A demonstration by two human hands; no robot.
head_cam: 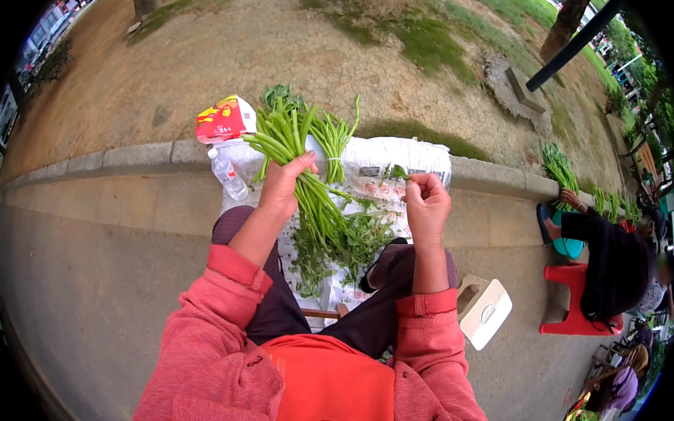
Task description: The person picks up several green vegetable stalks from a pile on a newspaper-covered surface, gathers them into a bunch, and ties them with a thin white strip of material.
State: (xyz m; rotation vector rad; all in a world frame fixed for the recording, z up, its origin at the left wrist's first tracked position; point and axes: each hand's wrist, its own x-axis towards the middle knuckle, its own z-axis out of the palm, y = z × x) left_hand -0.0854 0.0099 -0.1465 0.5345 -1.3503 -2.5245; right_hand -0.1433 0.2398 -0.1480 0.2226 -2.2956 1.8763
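My left hand (285,186) is closed around a thick bunch of long green leafy-vegetable stems (320,207), with the cut ends pointing up and away and the leafy ends hanging between my knees. To its right, my right hand (427,202) pinches a small green leaf (399,172) between thumb and fingertips. A white woven plastic sack (431,152) with printing lies flat beneath. Behind the held bunch, a tied bundle of green stems (333,144) rests on the sack, with more leafy greens (283,96) beside it.
A clear plastic bottle (228,175) and a red and white paper bag (225,119) are at the left. A concrete curb (139,157) crosses in front. At my right stands a beige folding stool (486,314); farther right, a person in dark clothes (614,265) sits on a red stool (563,308) near more greens.
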